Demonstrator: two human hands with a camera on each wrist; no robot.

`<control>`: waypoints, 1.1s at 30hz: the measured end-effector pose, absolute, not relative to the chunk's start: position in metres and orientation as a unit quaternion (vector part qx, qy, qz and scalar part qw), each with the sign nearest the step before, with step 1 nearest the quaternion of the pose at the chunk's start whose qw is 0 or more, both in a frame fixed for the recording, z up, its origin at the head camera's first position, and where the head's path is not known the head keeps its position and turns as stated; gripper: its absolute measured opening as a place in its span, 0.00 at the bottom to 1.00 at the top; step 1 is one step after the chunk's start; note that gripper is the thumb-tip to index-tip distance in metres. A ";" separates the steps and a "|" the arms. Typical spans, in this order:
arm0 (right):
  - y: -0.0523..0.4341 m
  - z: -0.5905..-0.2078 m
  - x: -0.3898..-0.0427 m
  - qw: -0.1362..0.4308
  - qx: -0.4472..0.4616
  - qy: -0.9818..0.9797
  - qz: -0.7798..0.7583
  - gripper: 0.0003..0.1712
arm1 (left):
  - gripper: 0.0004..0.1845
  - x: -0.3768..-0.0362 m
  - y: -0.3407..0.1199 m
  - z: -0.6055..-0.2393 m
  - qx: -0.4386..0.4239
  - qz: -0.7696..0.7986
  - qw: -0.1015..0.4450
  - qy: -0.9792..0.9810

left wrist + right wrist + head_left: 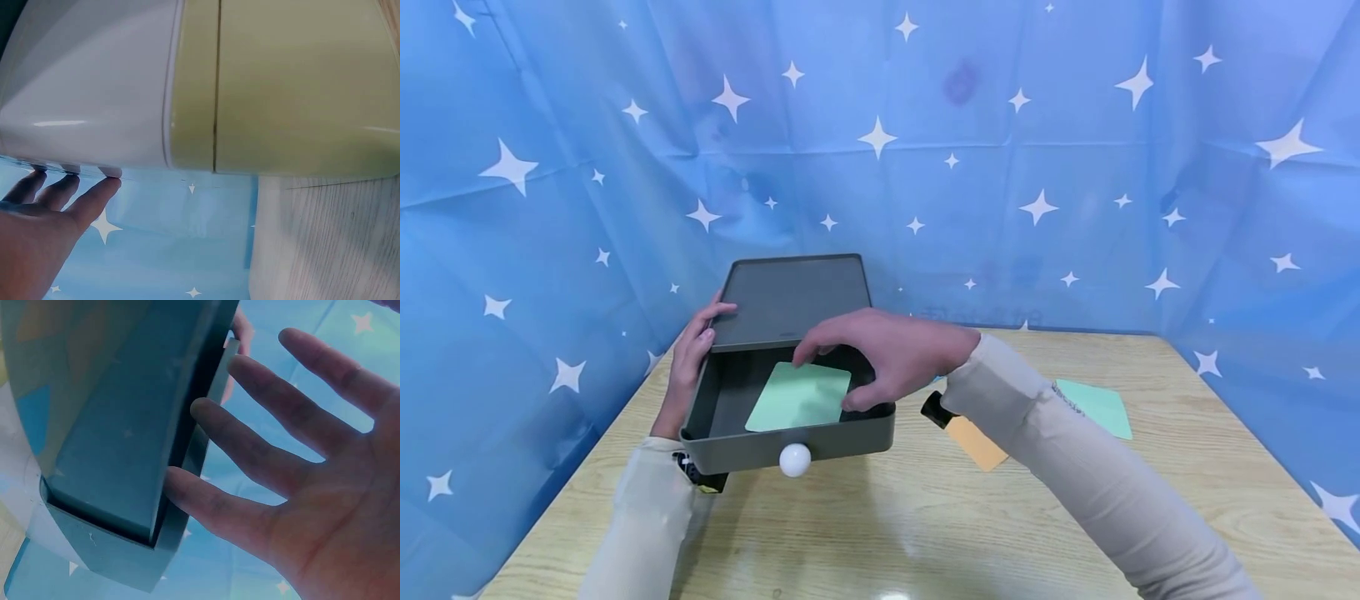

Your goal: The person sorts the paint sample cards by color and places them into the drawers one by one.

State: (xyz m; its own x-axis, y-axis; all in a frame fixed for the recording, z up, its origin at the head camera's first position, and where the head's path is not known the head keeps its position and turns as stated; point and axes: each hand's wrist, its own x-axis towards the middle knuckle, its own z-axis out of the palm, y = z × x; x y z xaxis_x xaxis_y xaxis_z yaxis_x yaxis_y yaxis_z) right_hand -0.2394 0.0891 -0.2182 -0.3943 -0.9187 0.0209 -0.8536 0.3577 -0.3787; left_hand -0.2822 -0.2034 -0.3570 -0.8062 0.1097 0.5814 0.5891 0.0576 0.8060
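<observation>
A dark grey box (793, 296) stands with its drawer (741, 454) pulled out towards me, a white round knob (795, 460) on the drawer front. In the drawer lies a light green card (797, 400). My left hand (688, 362) touches the box's left side, its fingers nearly straight against the wall in the left wrist view. Over the drawer hovers my right hand (887, 350), forefinger by the card's far edge and thumb beside its right edge. In the right wrist view its fingers are spread, with nothing seen between them; contact with the card cannot be told.
An orange card (977, 443) and another green card (1093, 408) lie on the wooden table (850, 533), right of the box. A bit of blue shows behind the right wrist. A blue curtain (955, 200) with white stars surrounds the table at the back and sides.
</observation>
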 end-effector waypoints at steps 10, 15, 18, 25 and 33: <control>0.108 -0.211 -0.241 0.093 -0.526 0.817 -0.217 0.32 | 0.25 -0.281 -0.204 -0.356 -0.244 -0.638 0.188 -0.705; 0.134 -0.204 -0.244 0.100 -0.472 0.843 -0.238 0.33 | 0.25 -0.281 -0.203 -0.355 -0.246 -0.640 0.188 -0.703; 0.157 -0.201 -0.251 0.089 -0.438 0.863 -0.237 0.33 | 0.25 -0.281 -0.203 -0.355 -0.244 -0.646 0.181 -0.700; 0.224 -0.203 -0.271 0.057 -0.320 0.914 -0.244 0.31 | 0.25 -0.282 -0.203 -0.355 -0.241 -0.648 0.180 -0.700; 0.305 -0.248 -0.287 -0.009 -0.182 0.970 -0.159 0.33 | 0.23 -0.282 -0.201 -0.354 -0.250 -0.646 0.187 -0.697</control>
